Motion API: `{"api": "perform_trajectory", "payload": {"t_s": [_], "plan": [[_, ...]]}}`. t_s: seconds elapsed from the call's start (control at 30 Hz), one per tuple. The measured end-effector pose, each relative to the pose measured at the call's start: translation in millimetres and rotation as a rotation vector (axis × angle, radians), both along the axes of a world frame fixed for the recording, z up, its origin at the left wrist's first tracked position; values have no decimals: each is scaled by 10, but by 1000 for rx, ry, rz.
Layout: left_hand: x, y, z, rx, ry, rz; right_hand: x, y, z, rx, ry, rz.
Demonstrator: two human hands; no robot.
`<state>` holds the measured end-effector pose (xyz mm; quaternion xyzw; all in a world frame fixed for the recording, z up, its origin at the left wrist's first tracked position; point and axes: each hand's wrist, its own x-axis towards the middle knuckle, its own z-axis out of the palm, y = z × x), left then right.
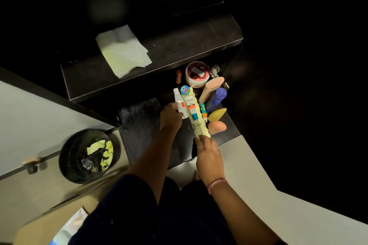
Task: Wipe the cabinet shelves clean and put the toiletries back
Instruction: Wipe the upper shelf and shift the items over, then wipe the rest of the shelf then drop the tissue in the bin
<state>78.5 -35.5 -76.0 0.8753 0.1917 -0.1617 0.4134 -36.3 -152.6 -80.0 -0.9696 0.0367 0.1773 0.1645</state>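
A folded white wipe cloth (pixel 123 50) lies on the dark upper cabinet shelf (pixel 179 45). On the lower shelf (pixel 143 123) the toiletries stand in a cluster at the right. My left hand (pixel 170 116) pinches a white and red tube (pixel 180 104) at the cluster's left side. My right hand (pixel 208 154) holds the near end of a long cream comb (pixel 196 114), which lies over the cluster with a small white and orange tube (pixel 191 106) on it. Beside them are a pink-lidded jar (pixel 197 74), a peach bottle (pixel 211 88), a blue bottle (pixel 216 99) and a yellow bottle (pixel 217 114).
A black waste bin (pixel 87 155) with crumpled paper stands on the floor at the left. The open white cabinet door (pixel 39 123) with its knob (pixel 31 162) hangs at the left. Pale floor (pixel 258 195) runs under my legs. The surroundings are dark.
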Motion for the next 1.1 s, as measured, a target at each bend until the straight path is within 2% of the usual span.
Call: {"api": "perform_trajectory", "payload": {"t_s": [0.33, 0.53, 0.7, 0.8, 0.87, 0.97, 1.03, 1.1], "plan": [[-512, -46, 160, -120, -90, 192, -15, -116, 44, 83, 6, 24], [-982, 37, 119, -171, -68, 314, -2, -117, 82, -16, -117, 251], [-1314, 114, 206, -248, -33, 429, 0, -92, 104, 1, -141, 273], [-1475, 160, 223, -269, -3, 445, -5, -49, 197, 106, -141, 241], [-1536, 216, 231, -251, -17, 451, 20, 32, 380, 230, -216, 220], [-1530, 305, 391, -265, -116, 469, 175, 272, 949, 438, -431, 124], [-1466, 367, 594, -347, -208, 526, 379, 473, 1461, 620, -614, 56], [-1382, 437, 814, -424, -288, 599, 699, 674, 1884, 719, -740, 50]]}}
